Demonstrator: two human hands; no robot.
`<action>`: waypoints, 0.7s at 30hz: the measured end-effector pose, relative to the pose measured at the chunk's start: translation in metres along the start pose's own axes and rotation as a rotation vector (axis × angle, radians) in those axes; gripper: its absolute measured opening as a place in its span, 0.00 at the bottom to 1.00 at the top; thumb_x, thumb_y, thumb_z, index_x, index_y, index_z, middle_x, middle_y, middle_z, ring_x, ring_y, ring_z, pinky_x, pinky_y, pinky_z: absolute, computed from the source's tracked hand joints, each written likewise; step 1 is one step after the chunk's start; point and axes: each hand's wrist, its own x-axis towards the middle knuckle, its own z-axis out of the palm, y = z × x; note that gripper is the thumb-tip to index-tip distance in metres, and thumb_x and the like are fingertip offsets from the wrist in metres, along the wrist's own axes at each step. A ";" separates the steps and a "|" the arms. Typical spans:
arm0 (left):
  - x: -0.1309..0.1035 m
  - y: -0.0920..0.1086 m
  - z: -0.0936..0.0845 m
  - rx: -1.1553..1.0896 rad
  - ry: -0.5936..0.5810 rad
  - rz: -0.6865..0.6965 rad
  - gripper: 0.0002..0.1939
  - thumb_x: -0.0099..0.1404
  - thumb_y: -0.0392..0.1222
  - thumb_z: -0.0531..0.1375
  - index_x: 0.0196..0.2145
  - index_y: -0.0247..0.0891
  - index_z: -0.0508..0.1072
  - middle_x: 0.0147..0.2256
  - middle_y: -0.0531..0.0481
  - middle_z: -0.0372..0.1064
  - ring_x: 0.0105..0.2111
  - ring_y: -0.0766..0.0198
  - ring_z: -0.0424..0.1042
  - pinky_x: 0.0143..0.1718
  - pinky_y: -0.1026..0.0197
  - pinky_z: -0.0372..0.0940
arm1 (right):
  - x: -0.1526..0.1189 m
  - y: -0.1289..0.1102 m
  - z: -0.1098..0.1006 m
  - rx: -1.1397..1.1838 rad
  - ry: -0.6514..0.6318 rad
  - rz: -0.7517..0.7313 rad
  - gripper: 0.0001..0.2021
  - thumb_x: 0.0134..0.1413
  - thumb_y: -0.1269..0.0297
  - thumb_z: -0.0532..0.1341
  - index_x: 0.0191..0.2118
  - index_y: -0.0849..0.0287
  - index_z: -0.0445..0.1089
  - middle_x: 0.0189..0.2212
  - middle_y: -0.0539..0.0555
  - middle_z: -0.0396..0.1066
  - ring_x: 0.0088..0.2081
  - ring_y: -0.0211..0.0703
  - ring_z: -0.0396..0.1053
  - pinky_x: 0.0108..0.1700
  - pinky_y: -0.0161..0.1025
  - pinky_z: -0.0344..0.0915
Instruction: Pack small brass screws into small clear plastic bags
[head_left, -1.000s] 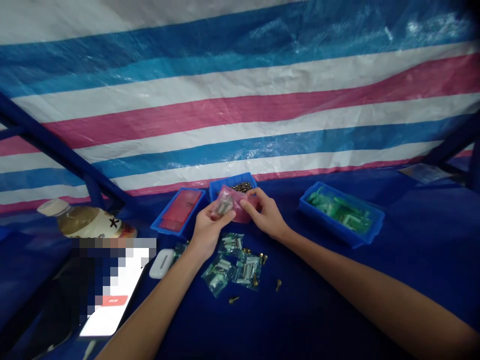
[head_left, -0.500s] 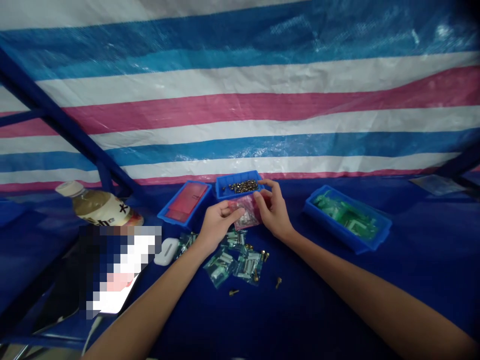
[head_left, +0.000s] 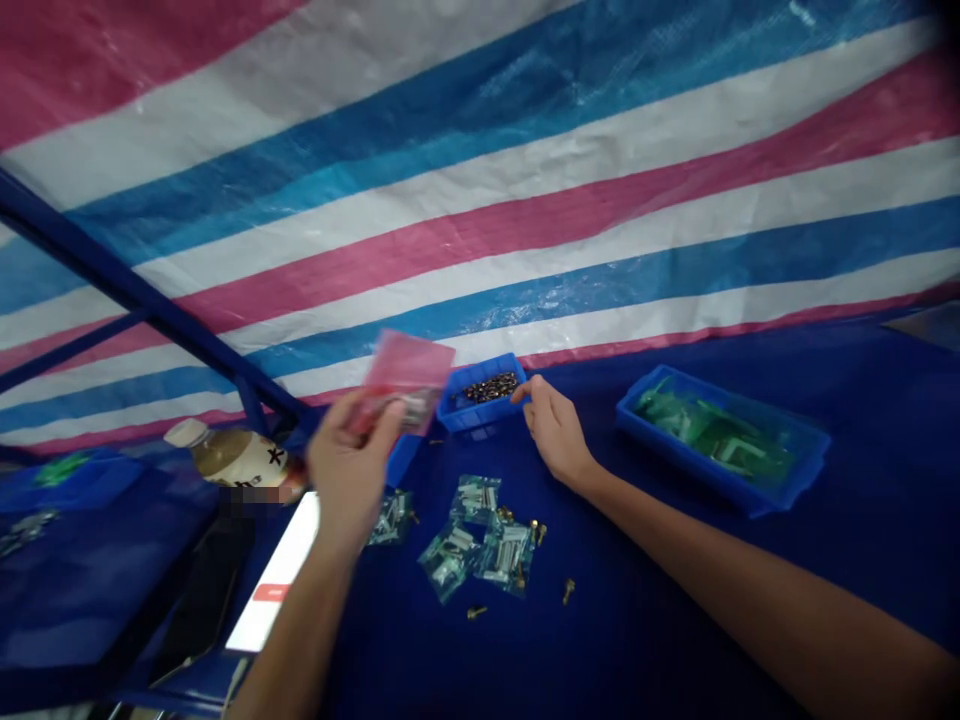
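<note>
My left hand (head_left: 349,465) is closed on a pink plastic bag (head_left: 409,365), raised at left of centre, with small metal parts showing through near the thumb. Beneath it, a blue bin (head_left: 403,458) is mostly hidden by the hand. My right hand (head_left: 555,430) is beside the near right corner of another blue bin (head_left: 484,412), which contains many small dark metal pieces (head_left: 491,387). Its index finger reaches toward that bin, the other fingers are bent, and I see nothing held. Clear bags of metal parts (head_left: 506,555) lie on the blue table between my forearms.
Loose brass-coloured screws (head_left: 568,590) lie near the bags. At right stands a blue bin (head_left: 814,455) with green plastic bags. A drink bottle (head_left: 232,455) and a lit phone (head_left: 274,590) are at left. A striped plastic sheet (head_left: 480,240) hangs behind the table.
My left hand has lifted the pink bag up and left, away from my right hand. The right hand has let go of the bag and stays near the screw bin. The view has tilted.
</note>
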 end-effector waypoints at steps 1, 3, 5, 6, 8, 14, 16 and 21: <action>0.004 0.004 -0.014 0.149 0.062 0.081 0.16 0.59 0.46 0.63 0.45 0.43 0.73 0.39 0.51 0.75 0.37 0.61 0.74 0.40 0.60 0.68 | 0.000 -0.001 -0.001 -0.021 -0.008 -0.013 0.26 0.63 0.43 0.41 0.32 0.57 0.67 0.16 0.45 0.50 0.18 0.36 0.52 0.22 0.34 0.50; 0.009 0.001 -0.039 0.525 0.153 0.186 0.15 0.60 0.47 0.63 0.45 0.45 0.75 0.36 0.52 0.76 0.35 0.59 0.74 0.39 0.58 0.68 | 0.000 -0.003 -0.002 -0.069 -0.033 -0.039 0.26 0.64 0.45 0.41 0.31 0.57 0.67 0.16 0.46 0.53 0.20 0.36 0.55 0.23 0.34 0.51; 0.009 -0.015 -0.056 0.821 0.124 0.244 0.14 0.62 0.47 0.60 0.46 0.47 0.75 0.33 0.51 0.76 0.33 0.57 0.75 0.39 0.55 0.68 | 0.000 -0.006 -0.003 -0.116 -0.063 -0.057 0.25 0.64 0.46 0.42 0.30 0.57 0.67 0.17 0.46 0.55 0.20 0.37 0.56 0.24 0.34 0.51; 0.007 -0.027 -0.061 0.897 0.061 0.272 0.14 0.64 0.46 0.58 0.47 0.47 0.75 0.35 0.50 0.77 0.35 0.55 0.75 0.41 0.54 0.69 | 0.000 -0.007 -0.004 -0.137 -0.076 -0.062 0.25 0.65 0.47 0.43 0.30 0.57 0.67 0.17 0.46 0.55 0.20 0.37 0.56 0.25 0.35 0.51; 0.002 -0.051 -0.064 0.920 -0.129 0.315 0.17 0.67 0.43 0.53 0.52 0.48 0.71 0.45 0.49 0.75 0.45 0.53 0.74 0.47 0.52 0.68 | -0.001 -0.008 -0.003 -0.169 -0.086 -0.063 0.25 0.65 0.48 0.43 0.29 0.57 0.67 0.16 0.46 0.54 0.19 0.37 0.56 0.25 0.35 0.50; -0.010 -0.075 -0.049 0.871 -0.360 0.246 0.23 0.70 0.46 0.45 0.60 0.41 0.63 0.58 0.45 0.63 0.62 0.55 0.57 0.61 0.44 0.56 | 0.000 -0.006 0.000 -0.211 -0.097 -0.065 0.25 0.64 0.47 0.45 0.27 0.57 0.68 0.14 0.45 0.52 0.18 0.37 0.54 0.24 0.36 0.49; -0.010 -0.071 -0.045 0.866 -0.405 0.223 0.24 0.71 0.47 0.44 0.61 0.40 0.61 0.61 0.45 0.59 0.64 0.56 0.52 0.63 0.44 0.52 | 0.001 -0.005 0.000 -0.219 -0.106 -0.046 0.26 0.63 0.46 0.46 0.26 0.58 0.69 0.14 0.46 0.52 0.17 0.37 0.54 0.23 0.36 0.48; -0.010 -0.073 -0.042 0.866 -0.449 0.213 0.25 0.72 0.47 0.42 0.63 0.42 0.56 0.64 0.46 0.53 0.65 0.58 0.49 0.65 0.45 0.47 | 0.000 0.001 0.002 -0.205 -0.133 -0.006 0.27 0.62 0.44 0.46 0.26 0.58 0.70 0.14 0.46 0.52 0.17 0.36 0.53 0.22 0.36 0.47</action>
